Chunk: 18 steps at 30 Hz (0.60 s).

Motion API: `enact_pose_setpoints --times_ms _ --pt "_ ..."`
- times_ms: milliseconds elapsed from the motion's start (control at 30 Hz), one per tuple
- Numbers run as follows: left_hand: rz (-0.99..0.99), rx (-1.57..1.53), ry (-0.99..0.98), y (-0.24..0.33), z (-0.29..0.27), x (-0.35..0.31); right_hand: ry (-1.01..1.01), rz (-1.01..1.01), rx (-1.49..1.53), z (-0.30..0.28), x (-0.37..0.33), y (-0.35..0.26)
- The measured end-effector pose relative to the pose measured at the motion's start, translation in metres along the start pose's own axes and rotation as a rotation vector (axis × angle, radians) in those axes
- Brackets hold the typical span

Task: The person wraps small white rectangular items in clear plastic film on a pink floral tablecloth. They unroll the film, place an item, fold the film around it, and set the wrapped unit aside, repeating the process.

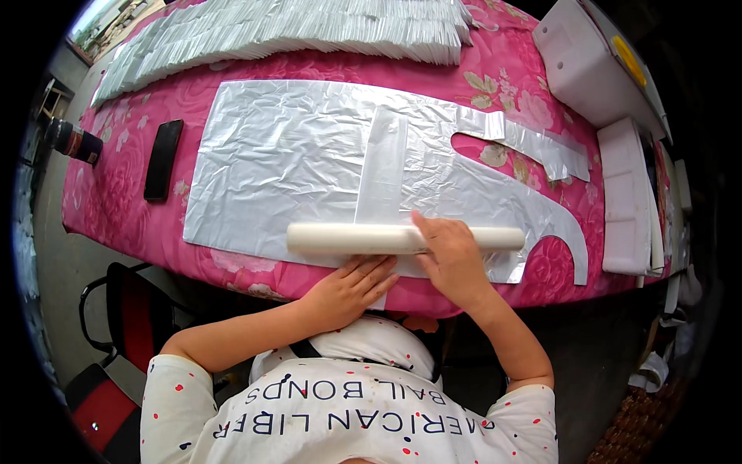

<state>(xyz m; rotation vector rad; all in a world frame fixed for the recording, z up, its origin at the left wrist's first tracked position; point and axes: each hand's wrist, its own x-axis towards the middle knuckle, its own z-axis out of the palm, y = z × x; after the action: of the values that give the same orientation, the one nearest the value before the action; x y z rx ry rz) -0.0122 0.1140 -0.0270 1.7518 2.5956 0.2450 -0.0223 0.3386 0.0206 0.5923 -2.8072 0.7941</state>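
A large silvery-white plastic sheet (286,155), crinkled and with curved cut-outs at its right end, lies flat on the table. A narrow folded plastic strip (381,166) runs across its middle. My right hand (452,259) grips a long white tube (340,239) that lies crosswise over the sheet's near part; the tube's left end is slightly blurred. My left hand (352,290) rests palm down at the near table edge, fingers stretched out and close together just below the tube. Whether its fingertips touch the tube is hard to make out.
A pink floral cloth (116,193) covers the table. Along the far edge sit long rows of folded plastic pieces (309,35). A black phone (163,160) and a dark bottle (75,141) stay at left. White foam boxes (626,193) stand at right; red-black chairs (135,317) are lower left.
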Motion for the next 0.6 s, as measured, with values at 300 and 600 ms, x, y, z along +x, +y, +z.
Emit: enact_pose_setpoints --times_ms 300,600 --pt "-0.083 0.026 0.038 0.015 0.007 0.001 0.189 -0.119 -0.110 0.032 0.086 0.050" --pt "-0.076 0.024 0.027 0.013 0.009 0.000 0.247 -0.034 -0.197 0.038 0.134 0.088"
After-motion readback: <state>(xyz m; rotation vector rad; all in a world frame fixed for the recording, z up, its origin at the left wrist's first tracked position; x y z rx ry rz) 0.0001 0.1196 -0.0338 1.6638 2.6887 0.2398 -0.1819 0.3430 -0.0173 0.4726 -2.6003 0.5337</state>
